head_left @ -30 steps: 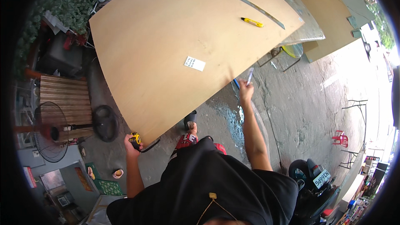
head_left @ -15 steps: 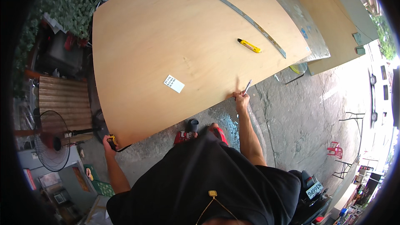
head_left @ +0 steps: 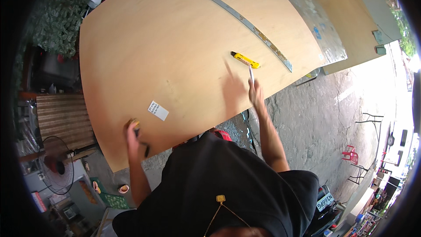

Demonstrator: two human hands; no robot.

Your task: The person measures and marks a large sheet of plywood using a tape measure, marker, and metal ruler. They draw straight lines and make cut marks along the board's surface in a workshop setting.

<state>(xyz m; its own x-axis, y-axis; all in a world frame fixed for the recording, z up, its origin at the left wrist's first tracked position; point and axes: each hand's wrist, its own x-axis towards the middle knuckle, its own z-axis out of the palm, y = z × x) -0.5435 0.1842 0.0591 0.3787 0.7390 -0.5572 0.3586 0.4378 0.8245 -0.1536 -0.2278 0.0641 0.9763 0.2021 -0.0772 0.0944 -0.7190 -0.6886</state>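
Observation:
A large plywood sheet point(head_left: 188, 39) fills the upper view. My left hand point(head_left: 131, 134), motion-blurred, is closed on a yellow and black tape measure point(head_left: 135, 123) with a dark strap over the sheet's near-left part. My right hand point(head_left: 255, 91) grips a slim white pen point(head_left: 251, 73) upright over the sheet's right side, its far end near a yellow utility knife point(head_left: 244, 60). A long weathered metal straightedge point(head_left: 232, 13) lies across the far right portion. A small white paper card point(head_left: 158, 111) with writing lies between my hands.
Another board point(head_left: 343, 17) and a scuffed grey sheet point(head_left: 307, 19) are behind at right. A standing fan point(head_left: 56, 166), corrugated sheet point(head_left: 61, 114) and plants point(head_left: 59, 22) are on the left. A red plastic chair point(head_left: 351, 154), folding stands and a parked motorbike point(head_left: 324, 215) are at right.
Both hands have moved forward over the sheet, the tape measure lifting in from the near-left corner and the pen closing toward the knife. The sheet appears nearer to my body in view.

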